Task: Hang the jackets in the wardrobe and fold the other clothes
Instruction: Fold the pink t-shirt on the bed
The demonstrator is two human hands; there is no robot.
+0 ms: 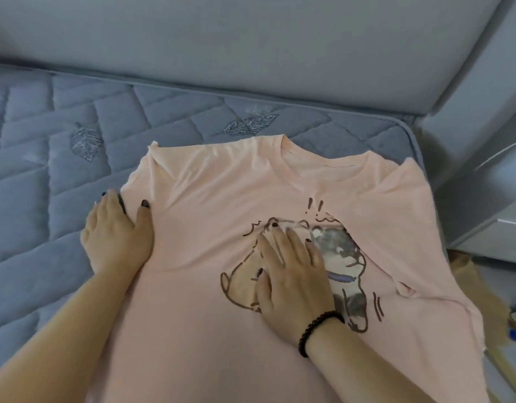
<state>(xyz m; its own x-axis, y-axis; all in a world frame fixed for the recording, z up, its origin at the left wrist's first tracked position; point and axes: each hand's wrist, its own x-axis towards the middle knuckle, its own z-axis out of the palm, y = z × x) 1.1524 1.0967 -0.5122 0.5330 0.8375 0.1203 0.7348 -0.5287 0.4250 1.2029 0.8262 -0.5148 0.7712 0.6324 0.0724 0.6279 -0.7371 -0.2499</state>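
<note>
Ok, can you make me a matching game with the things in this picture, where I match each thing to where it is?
Things:
1. left hand
2. right hand
3. pink T-shirt
4. black bead bracelet

Places:
A. spread out flat on the blue mattress
B. around the right wrist
C. resting at the shirt's left edge
D. lying flat on the cartoon print

Right pairs: 1-C, 2-D, 3-A, 4-B
</note>
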